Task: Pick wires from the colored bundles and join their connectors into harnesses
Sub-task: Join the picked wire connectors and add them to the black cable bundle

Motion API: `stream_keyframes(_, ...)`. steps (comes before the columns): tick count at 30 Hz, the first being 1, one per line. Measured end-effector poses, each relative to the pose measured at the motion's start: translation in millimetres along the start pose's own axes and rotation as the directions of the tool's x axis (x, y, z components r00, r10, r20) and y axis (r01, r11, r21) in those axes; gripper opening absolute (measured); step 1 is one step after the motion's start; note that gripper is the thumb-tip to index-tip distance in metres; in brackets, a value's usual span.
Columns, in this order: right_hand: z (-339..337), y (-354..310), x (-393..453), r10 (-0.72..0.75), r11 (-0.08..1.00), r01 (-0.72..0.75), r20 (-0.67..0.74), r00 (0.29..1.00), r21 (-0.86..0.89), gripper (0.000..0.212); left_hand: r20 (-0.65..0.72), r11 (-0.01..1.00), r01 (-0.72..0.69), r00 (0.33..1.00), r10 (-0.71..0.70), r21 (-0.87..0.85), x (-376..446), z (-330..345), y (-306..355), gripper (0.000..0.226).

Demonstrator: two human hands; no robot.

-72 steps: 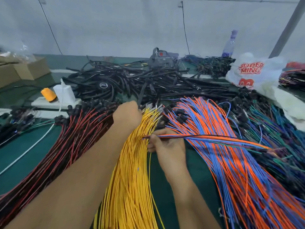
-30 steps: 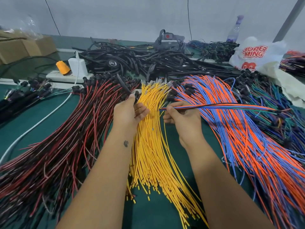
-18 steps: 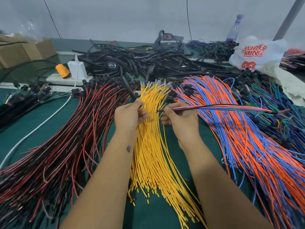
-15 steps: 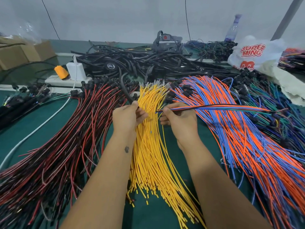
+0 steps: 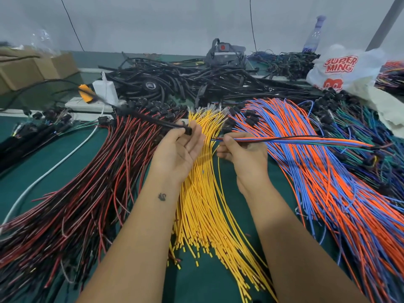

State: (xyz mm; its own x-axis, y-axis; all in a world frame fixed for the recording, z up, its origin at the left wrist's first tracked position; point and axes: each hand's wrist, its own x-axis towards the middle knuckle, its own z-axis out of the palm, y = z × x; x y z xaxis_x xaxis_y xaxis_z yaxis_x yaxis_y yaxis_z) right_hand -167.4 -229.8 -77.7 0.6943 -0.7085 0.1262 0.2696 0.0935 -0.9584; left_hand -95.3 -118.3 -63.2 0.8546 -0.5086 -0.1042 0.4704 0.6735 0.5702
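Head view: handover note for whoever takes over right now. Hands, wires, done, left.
Left hand: palm up, thumb and fingers hold a black connector on a black lead running off to the left.
Right hand: grip on a gathered multicolour wire set, ends pointing at the left hand, the rest trailing right.
Bundles on the green mat: red and black bundle left, yellow bundle centre under the hands, orange and blue bundle right.
Done: wires picked, connector in hand.
Left: connector and wire ends are still apart; join them, then carry on.
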Motion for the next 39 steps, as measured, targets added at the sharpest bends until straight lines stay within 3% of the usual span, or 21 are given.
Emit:
stream_keyframes(5,-1.1,-2.8,-2.5,0.003,0.975,-0.021,0.082,0.997,0.221,0.016,0.003,0.998,0.052,0.999,-0.053,0.041,2.2,1.6,-4.7,0.019)
stream_keyframes(10,-0.1,-1.9,-4.7,0.004,0.968,-0.042,0.154,0.988,0.248,0.013,-0.071,0.993,0.029,0.997,-0.021,0.114,2.9,3.5,-8.8,0.011)
stream_keyframes(14,-1.1,-3.4,-4.3,0.006,0.955,-0.070,0.218,0.976,0.288,0.011,-0.104,0.985,0.024,0.995,-0.006,0.171,1.6,7.7,-9.0,0.018)
stream_keyframes(20,-1.5,-3.6,-4.9,0.001,0.957,-0.068,0.232,0.973,0.282,0.015,-0.039,0.961,0.055,0.998,-0.047,0.270,-1.5,8.1,-9.1,0.013)
stream_keyframes(30,-2.8,-4.2,-4.3,0.004,0.943,-0.089,0.256,0.967,0.320,0.014,0.011,0.969,0.076,0.997,-0.081,0.237,-5.7,7.6,-6.9,0.012)
stream_keyframes(39,-4.0,-1.5,-1.5,-0.028,0.976,-0.014,0.188,0.982,0.219,0.010,0.003,0.976,0.073,0.997,-0.075,0.205,-3.5,5.3,-6.1,0.012)
